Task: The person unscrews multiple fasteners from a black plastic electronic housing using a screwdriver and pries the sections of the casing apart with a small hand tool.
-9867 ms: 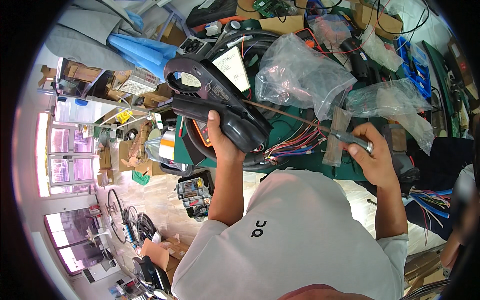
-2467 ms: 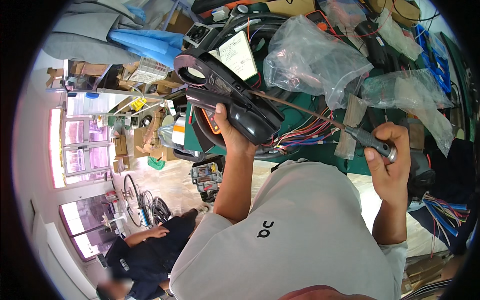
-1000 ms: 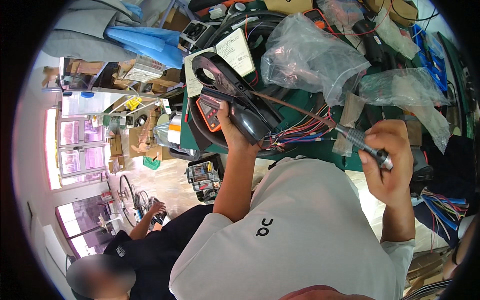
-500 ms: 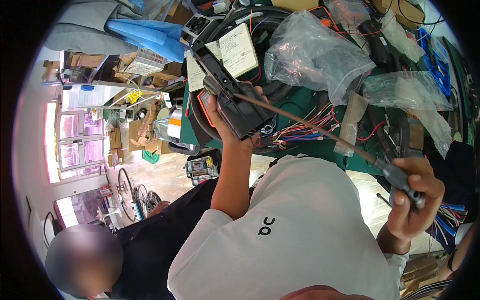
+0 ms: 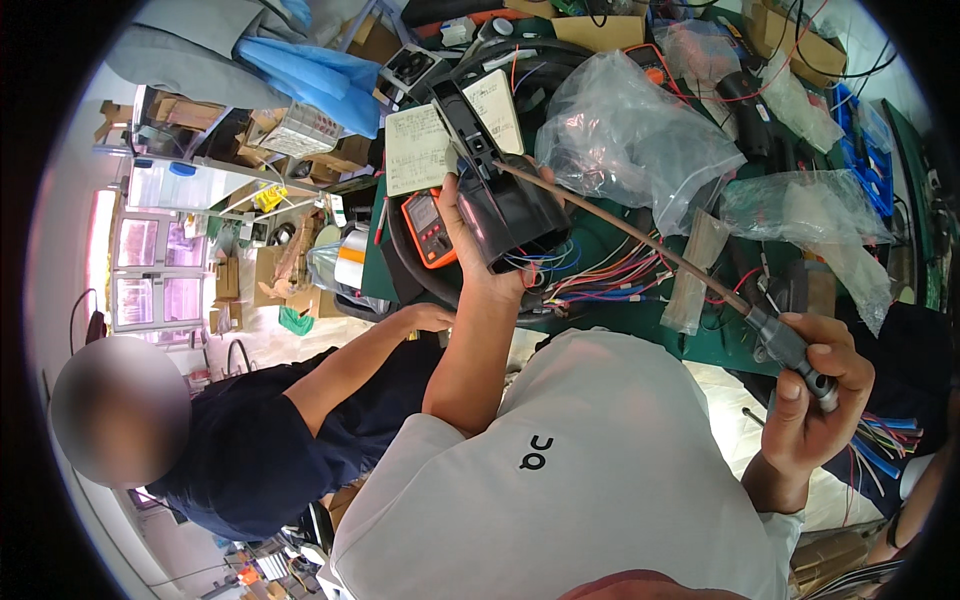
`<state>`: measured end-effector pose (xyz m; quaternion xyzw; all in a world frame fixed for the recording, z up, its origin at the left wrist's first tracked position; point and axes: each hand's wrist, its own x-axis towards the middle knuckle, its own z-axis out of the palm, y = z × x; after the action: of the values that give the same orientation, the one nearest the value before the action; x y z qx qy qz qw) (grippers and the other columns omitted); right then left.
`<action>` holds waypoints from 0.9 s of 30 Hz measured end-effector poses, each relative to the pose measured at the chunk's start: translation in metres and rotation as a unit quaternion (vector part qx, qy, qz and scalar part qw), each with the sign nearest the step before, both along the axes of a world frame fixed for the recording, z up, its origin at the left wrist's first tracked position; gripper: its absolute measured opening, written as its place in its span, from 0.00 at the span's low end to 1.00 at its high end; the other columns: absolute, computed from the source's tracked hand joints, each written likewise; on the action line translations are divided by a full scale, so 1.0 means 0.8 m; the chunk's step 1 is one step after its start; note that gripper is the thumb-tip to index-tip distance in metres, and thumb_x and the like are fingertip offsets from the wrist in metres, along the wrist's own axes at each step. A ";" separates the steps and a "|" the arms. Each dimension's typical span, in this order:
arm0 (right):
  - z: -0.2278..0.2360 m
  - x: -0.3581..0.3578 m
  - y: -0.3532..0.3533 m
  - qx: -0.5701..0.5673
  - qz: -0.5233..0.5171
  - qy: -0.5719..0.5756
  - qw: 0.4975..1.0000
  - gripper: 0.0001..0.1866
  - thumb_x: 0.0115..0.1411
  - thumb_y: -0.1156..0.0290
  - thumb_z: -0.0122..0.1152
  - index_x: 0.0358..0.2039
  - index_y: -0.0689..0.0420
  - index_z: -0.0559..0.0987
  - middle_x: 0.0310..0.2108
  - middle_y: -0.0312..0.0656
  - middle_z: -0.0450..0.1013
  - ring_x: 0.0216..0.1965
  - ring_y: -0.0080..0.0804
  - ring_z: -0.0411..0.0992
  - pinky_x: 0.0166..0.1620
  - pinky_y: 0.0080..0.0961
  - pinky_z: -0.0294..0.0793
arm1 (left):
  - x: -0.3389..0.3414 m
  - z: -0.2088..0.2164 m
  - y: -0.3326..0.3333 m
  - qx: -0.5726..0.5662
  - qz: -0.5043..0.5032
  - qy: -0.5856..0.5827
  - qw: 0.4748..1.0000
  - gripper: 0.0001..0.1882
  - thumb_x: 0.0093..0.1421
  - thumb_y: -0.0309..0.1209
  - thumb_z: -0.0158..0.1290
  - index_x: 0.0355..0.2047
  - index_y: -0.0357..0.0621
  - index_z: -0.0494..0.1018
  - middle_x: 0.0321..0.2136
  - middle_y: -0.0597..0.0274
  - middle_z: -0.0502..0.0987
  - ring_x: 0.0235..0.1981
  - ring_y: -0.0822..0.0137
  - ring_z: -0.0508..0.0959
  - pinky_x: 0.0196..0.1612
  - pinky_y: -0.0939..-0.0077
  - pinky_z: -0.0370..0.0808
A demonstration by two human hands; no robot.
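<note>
A black plastic housing (image 5: pixel 512 218) with a long, narrow upper part is tilted above the green bench. My left hand (image 5: pixel 472 243) is wrapped round it from below, thumb on its left side and fingertips showing on the right. Thin coloured wires show at its lower end. In my right hand (image 5: pixel 812 425) is the grey handle of a long screwdriver (image 5: pixel 640 238), gripped between thumb and fingers. Its brownish shaft slants up to the left, and the tip meets the housing near its middle; whether it sits in a screw cannot be made out.
Behind the housing lie an open notebook (image 5: pixel 415 150) and an orange multimeter (image 5: pixel 430 230). Clear plastic bags (image 5: pixel 635 135) and loose coloured wires (image 5: pixel 615 282) cover the bench (image 5: pixel 690 345). A person in dark clothing (image 5: pixel 265 440) is close on my left, one arm reaching toward the bench.
The housing and my left hand have shifted slightly right in view, with the screwdriver tip still against it. The person on the left has moved, and their arm now shows near the bench.
</note>
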<state>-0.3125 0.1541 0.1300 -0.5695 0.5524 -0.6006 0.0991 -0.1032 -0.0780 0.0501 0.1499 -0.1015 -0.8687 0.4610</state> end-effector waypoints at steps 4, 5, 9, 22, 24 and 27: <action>0.007 0.001 -0.002 -0.003 -0.019 0.017 1.000 0.16 0.60 0.66 0.58 0.41 0.60 0.64 0.41 0.56 0.70 0.39 0.30 0.68 0.42 0.21 0.66 | -0.013 0.012 0.000 -0.001 0.021 -0.019 1.000 0.29 0.56 0.57 0.48 0.43 0.43 0.71 0.40 0.52 0.74 0.46 0.47 0.72 0.47 0.49 0.72; 0.010 0.000 -0.002 -0.005 -0.022 0.022 1.000 0.16 0.60 0.66 0.58 0.41 0.60 0.64 0.41 0.57 0.70 0.39 0.30 0.68 0.42 0.20 0.66 | -0.016 0.015 0.000 0.002 0.021 -0.007 1.000 0.30 0.56 0.58 0.48 0.42 0.43 0.71 0.40 0.51 0.74 0.46 0.47 0.72 0.47 0.49 0.72; 0.020 0.000 -0.001 -0.013 -0.024 0.029 0.999 0.15 0.59 0.70 0.59 0.41 0.60 0.64 0.40 0.59 0.72 0.38 0.36 0.70 0.42 0.26 0.66 | -0.019 0.017 -0.004 0.008 0.014 0.022 1.000 0.31 0.56 0.58 0.48 0.42 0.41 0.70 0.40 0.49 0.74 0.46 0.46 0.72 0.47 0.49 0.72; 0.051 0.002 -0.009 0.024 0.005 0.117 0.993 0.17 0.53 0.78 0.62 0.41 0.58 0.65 0.40 0.56 0.72 0.37 0.40 0.71 0.41 0.32 0.70 | -0.022 0.021 -0.003 -0.035 0.020 -0.055 0.998 0.39 0.58 0.60 0.38 0.47 0.31 0.67 0.38 0.36 0.74 0.36 0.46 0.77 0.41 0.59 0.78; 0.062 0.003 -0.010 0.029 0.007 0.147 0.989 0.18 0.51 0.80 0.62 0.40 0.58 0.66 0.40 0.56 0.72 0.37 0.42 0.72 0.40 0.33 0.71 | -0.020 0.018 -0.004 -0.033 0.017 -0.059 0.998 0.38 0.58 0.60 0.39 0.47 0.32 0.67 0.39 0.37 0.73 0.37 0.46 0.77 0.42 0.59 0.77; 0.075 0.003 -0.011 0.023 0.017 0.182 0.983 0.20 0.48 0.81 0.63 0.40 0.57 0.68 0.39 0.56 0.72 0.35 0.44 0.72 0.38 0.33 0.71 | -0.022 0.026 0.001 -0.034 0.017 -0.046 0.998 0.37 0.58 0.60 0.40 0.47 0.33 0.67 0.39 0.38 0.73 0.38 0.47 0.76 0.44 0.59 0.76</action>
<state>-0.3098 0.1456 0.1897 -0.6760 0.5652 -0.4725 0.0200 -0.1211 -0.0769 0.0708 0.1755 -0.1490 -0.8490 0.4755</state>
